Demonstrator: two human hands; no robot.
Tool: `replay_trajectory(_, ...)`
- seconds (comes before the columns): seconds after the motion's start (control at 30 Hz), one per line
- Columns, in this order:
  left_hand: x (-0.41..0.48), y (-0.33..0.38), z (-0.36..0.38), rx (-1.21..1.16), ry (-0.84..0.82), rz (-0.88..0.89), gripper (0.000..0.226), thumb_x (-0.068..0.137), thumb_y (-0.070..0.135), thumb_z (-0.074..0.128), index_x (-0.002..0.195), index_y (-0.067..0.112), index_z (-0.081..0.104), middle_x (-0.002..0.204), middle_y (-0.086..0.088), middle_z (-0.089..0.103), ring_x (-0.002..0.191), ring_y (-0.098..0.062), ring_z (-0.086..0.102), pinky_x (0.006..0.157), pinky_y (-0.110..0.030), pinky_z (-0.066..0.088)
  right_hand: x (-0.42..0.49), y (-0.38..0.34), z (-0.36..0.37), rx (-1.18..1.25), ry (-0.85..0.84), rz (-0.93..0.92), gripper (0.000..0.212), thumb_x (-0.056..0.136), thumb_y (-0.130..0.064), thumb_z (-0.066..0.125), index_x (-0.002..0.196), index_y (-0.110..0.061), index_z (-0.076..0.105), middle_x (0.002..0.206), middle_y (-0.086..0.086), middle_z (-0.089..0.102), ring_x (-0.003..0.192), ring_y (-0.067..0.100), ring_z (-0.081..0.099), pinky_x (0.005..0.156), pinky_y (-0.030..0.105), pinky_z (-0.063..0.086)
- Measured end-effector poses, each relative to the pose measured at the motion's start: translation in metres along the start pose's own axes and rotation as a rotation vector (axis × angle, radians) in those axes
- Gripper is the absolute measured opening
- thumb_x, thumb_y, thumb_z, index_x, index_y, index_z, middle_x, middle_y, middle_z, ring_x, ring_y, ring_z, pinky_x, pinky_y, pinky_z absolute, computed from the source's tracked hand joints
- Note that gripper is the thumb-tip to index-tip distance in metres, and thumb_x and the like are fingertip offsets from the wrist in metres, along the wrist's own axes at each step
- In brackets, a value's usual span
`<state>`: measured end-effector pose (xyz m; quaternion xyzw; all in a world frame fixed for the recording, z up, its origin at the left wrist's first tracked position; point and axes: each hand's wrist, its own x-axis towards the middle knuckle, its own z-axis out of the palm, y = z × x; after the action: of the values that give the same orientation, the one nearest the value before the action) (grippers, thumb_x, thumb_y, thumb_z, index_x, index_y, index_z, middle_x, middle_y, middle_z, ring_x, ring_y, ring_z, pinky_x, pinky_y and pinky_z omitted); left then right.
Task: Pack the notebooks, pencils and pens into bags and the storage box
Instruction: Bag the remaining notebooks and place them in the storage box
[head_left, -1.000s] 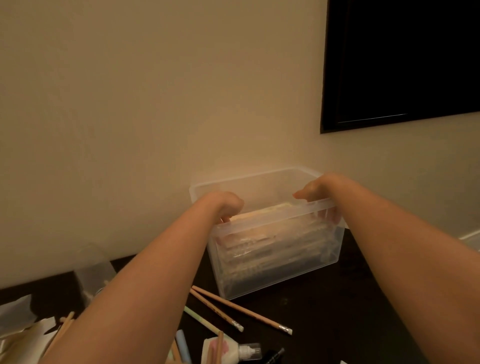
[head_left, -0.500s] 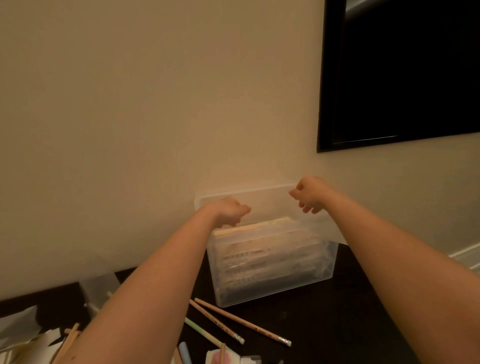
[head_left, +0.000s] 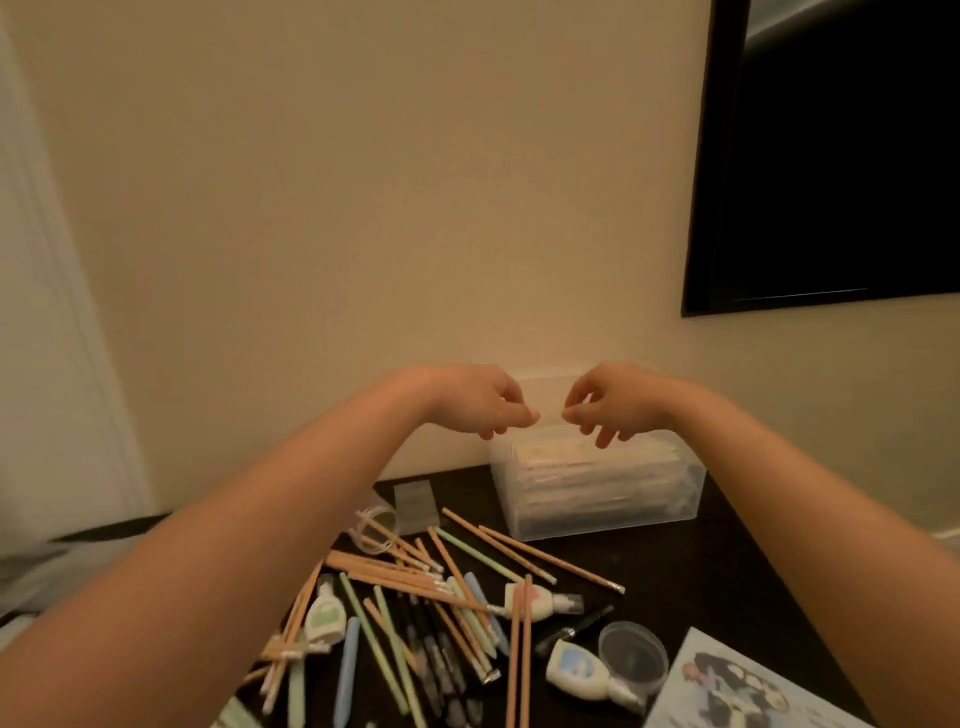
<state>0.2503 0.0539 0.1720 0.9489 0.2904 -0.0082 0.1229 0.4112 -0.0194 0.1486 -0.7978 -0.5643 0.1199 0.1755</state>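
Head: L fingers (head_left: 514, 413), R (head_left: 605, 434) half-curled (empty)

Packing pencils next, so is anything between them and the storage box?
Nothing visible on the table between the pencils and the storage box; only the left hand and right hand hover above it.

dim warm light, soft blur, wide-angle edge distortion

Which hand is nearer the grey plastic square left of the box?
Left. The left hand hovers just up-right of the grey plastic square; the right hand hangs farther right, above the storage box.
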Motion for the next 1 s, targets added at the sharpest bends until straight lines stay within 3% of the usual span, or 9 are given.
replay_trajectory(0.2, -0.073, -0.011, 0.02, -0.067, -0.053, -0.076, 0.045, 0.097, 0.043, 0.04, 0.129, 0.013, 0.05, 0.117, -0.003, 0.059, 0.104, -0.017, 0.059, 0.094, -0.037, 0.047, -0.056, -0.044, 0.028, -0.026, -0.05, -0.064, 0.029, 0.096, -0.028, 0.052, 0.121, -0.015, 0.057, 0.099, 0.002, 0.066, 0.083, 0.013, 0.066, 0.067, 0.021, 0.051)
replay_trajectory(0.43, -0.142, -0.027, 0.056, -0.134, -0.086, -0.17, 0.05, 0.096, 0.049, 0.039, 0.135, 0.019, 0.044, 0.124, 0.0, 0.05, 0.113, -0.019, 0.052, 0.086, -0.03, 0.046, -0.112, -0.061, 0.066, -0.04, -0.146, -0.074, 0.027, 0.096, -0.029, 0.052, 0.118, -0.015, 0.059, 0.094, 0.003, 0.069, 0.082, 0.013, 0.068, 0.075, 0.027, 0.055)
replay_trajectory(0.53, -0.171, -0.026, 0.074, -0.107, -0.085, -0.16, 0.05, 0.097, 0.05, 0.037, 0.131, 0.015, 0.049, 0.127, -0.004, 0.052, 0.11, -0.02, 0.053, 0.089, -0.03, 0.043, -0.135, -0.063, 0.086, -0.032, -0.181, -0.1, 0.026, 0.096, -0.029, 0.052, 0.117, -0.016, 0.061, 0.093, 0.0, 0.07, 0.081, 0.012, 0.069, 0.08, 0.032, 0.056)
replay_trajectory(0.67, -0.207, -0.023, 0.105, -0.166, -0.083, -0.101, 0.046, 0.097, 0.047, 0.038, 0.12, 0.014, 0.059, 0.116, -0.006, 0.059, 0.102, -0.02, 0.055, 0.089, -0.035, 0.043, -0.161, -0.061, 0.113, -0.068, -0.23, -0.104, 0.027, 0.096, -0.03, 0.052, 0.116, -0.017, 0.063, 0.099, 0.0, 0.069, 0.085, 0.01, 0.068, 0.084, 0.03, 0.054)
replay_trajectory(0.77, -0.224, -0.022, 0.128, -0.182, -0.124, -0.093, 0.044, 0.097, 0.044, 0.039, 0.126, 0.015, 0.055, 0.127, -0.005, 0.055, 0.115, -0.02, 0.052, 0.098, -0.036, 0.039, -0.173, -0.055, 0.137, -0.113, -0.21, -0.094, 0.028, 0.096, -0.032, 0.052, 0.121, -0.022, 0.059, 0.109, -0.004, 0.065, 0.092, 0.01, 0.064, 0.09, 0.031, 0.051)
replay_trajectory(0.9, -0.23, -0.028, 0.161, -0.284, -0.141, -0.124, 0.04, 0.096, 0.045, 0.043, 0.123, 0.017, 0.05, 0.124, 0.0, 0.048, 0.112, -0.014, 0.047, 0.096, -0.031, 0.037, -0.18, -0.042, 0.178, -0.238, -0.176, -0.082, 0.033, 0.098, -0.036, 0.045, 0.124, -0.019, 0.056, 0.121, 0.002, 0.06, 0.102, 0.017, 0.057, 0.09, 0.033, 0.047)
replay_trajectory(1.0, -0.229, -0.035, 0.191, -0.13, -0.064, -0.204, 0.061, 0.092, 0.051, 0.047, 0.142, 0.018, 0.036, 0.151, -0.004, 0.027, 0.139, -0.022, 0.024, 0.109, -0.041, 0.026, -0.18, -0.031, 0.205, -0.266, -0.098, -0.018, 0.042, 0.099, -0.039, 0.037, 0.137, -0.021, 0.042, 0.132, 0.006, 0.052, 0.115, 0.023, 0.052, 0.096, 0.039, 0.045)
